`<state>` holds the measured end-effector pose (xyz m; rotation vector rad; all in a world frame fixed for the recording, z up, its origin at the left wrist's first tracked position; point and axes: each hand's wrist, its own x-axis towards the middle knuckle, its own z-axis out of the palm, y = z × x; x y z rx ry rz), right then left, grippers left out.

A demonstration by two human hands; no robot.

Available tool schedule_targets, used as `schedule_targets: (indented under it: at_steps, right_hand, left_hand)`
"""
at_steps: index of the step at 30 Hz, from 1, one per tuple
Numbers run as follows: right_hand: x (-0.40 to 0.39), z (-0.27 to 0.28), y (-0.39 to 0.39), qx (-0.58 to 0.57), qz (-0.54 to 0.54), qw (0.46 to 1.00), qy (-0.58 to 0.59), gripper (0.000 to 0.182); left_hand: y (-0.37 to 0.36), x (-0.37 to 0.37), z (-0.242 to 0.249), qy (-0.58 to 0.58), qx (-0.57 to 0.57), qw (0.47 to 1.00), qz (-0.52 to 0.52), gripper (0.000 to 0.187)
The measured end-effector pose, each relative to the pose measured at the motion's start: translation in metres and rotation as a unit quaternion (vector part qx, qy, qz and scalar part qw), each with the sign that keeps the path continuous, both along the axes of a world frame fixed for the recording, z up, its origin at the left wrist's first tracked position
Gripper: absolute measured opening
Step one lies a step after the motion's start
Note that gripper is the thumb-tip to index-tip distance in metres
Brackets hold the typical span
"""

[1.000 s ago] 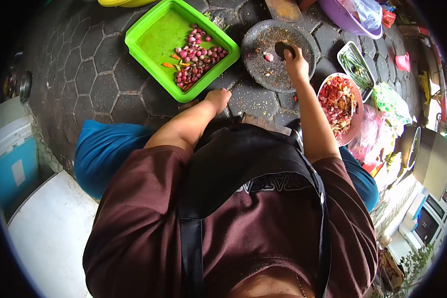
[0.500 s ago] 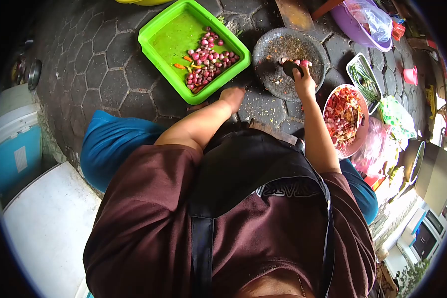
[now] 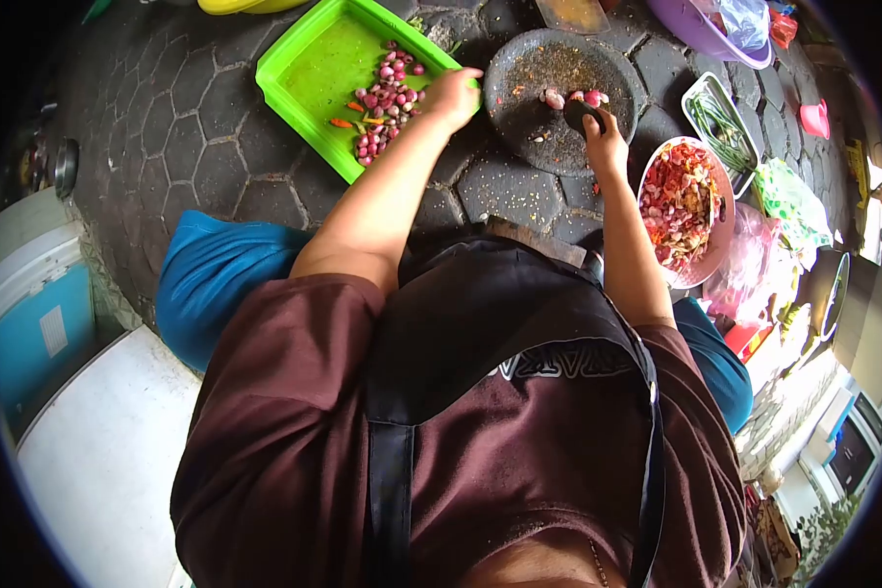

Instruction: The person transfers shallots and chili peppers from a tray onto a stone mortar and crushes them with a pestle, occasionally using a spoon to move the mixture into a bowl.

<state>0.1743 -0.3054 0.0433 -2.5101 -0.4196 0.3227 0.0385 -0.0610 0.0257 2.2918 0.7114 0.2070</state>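
My right hand (image 3: pixel 608 149) is closed around a dark stone pestle (image 3: pixel 578 114), its head resting in the wide grey stone mortar (image 3: pixel 519 147). A few peeled shallots (image 3: pixel 555 99) lie beside the pestle in the mortar, among crushed bits. At the near right corner of the green plastic tray (image 3: pixel 304 132), my left hand (image 3: pixel 451 100) lies over the rim, thumb side toward the mortar; its lower fingers are hidden and seem curled on the rim. Many small purple shallots (image 3: pixel 387 103) and a few orange chillies (image 3: pixel 341 123) fill the tray's right part.
A pink bowl (image 3: pixel 723 220) of sliced red chillies and shallots stands right of my right forearm. Behind it are a tray of green stalks (image 3: pixel 723 127), a purple basin (image 3: pixel 681 34) and plastic bags (image 3: pixel 740 257). Dark hexagonal paving (image 3: pixel 510 191) carries scattered crumbs.
My left hand has moved from the paving below the tray up to the tray's right corner. My right hand keeps the pestle in the mortar. The view has tipped slightly.
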Motion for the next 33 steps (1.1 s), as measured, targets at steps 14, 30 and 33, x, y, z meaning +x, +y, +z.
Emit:
schedule_targets:
  at_steps: [14, 30, 33]
  right_hand:
    - [-0.004, 0.012, 0.009, 0.031, 0.000, 0.999, -0.012, 0.043]
    - [-0.001, -0.004, 0.038, -0.101, 0.052, 0.993, -0.044, 0.045]
    - [0.020, 0.012, 0.038, -0.074, 0.020, 0.997, 0.009, 0.044]
  left_hand:
    - [0.023, -0.009, -0.020, 0.280, 0.079, 0.955, 0.057, 0.040]
    - [0.046, 0.025, -0.019, 0.051, 0.015, 0.995, 0.081, 0.017]
    - [0.007, 0.059, -0.024, -0.031, 0.024, 0.999, -0.024, 0.026]
